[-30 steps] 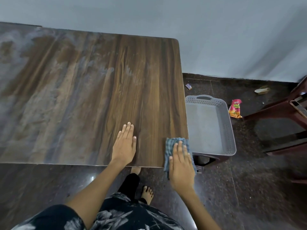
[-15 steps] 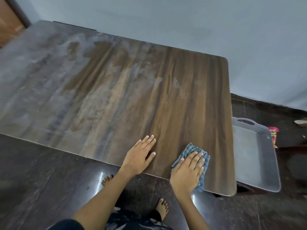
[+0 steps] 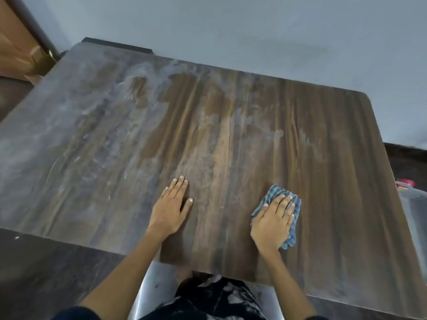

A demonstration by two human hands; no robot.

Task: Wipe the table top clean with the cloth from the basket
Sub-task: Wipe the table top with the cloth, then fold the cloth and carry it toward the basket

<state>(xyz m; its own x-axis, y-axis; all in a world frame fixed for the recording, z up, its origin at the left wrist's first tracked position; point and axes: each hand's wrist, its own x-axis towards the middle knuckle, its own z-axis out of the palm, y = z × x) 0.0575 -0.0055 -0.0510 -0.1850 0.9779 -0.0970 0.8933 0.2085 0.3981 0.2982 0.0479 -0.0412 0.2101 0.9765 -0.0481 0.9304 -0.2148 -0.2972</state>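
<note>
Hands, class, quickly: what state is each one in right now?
Left hand: open, flat on the table top.
Right hand: open, fingers straight, pressing the cloth.

Bare forearms, dark garment w/ pale leafy print.

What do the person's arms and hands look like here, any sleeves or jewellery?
Both forearms are bare, with no sleeves visible up to the frame's bottom edge. The left hand and right hand wear no gloves, and no rings, watch or bracelets show. Fingernails look short and unpainted. Below, dark clothing with a pale pattern is visible.
</note>
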